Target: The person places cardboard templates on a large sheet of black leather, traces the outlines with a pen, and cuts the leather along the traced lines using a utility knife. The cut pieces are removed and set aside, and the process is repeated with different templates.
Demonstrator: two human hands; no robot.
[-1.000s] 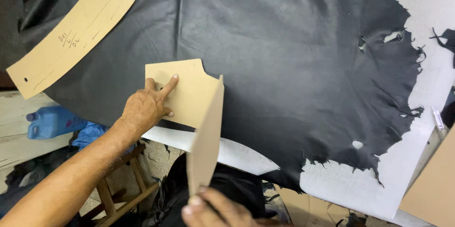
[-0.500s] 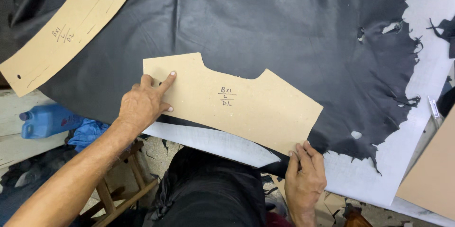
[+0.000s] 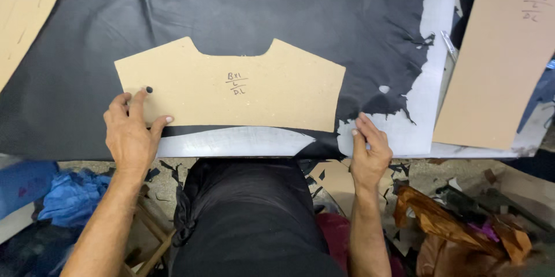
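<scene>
- At the far left, a long tan cardboard strip (image 3: pixel 23 17) lies over the black leather hide (image 3: pixel 231 5), which spreads matte and faintly grained across the surface.
- The left hand (image 3: pixel 132 135) lies flat and open, fingers spread, pressing down the near left corner of the cardboard pattern (image 3: pixel 231 89); it grips nothing, only pins.
- The pattern lies flat on the hide, near its near edge: stiff tan board, wide and shallow, with a curved notch scooped from its far edge, slanted ends and a small dark hole beside the left fingertips (some handwriting sits mid-board).
- Doing this well seems to call for even downward pressure at both ends, the board fully on sound leather, away from the ragged holes to the right.
- Just near the pattern, a pale curved sliver of the surface (image 3: pixel 231 141) shows through where the hide is cut away.
- The right hand (image 3: pixel 370 150) rests at the hide's near edge just right of the pattern's corner, fingers loosely bent and pressing there; whether it pinches the leather I cannot tell.
- Farther right, the hide's edge is torn and jagged over the pale surface.
- At the far right, a large cardboard sheet (image 3: pixel 491 63) lies smooth and straight-edged.
</scene>
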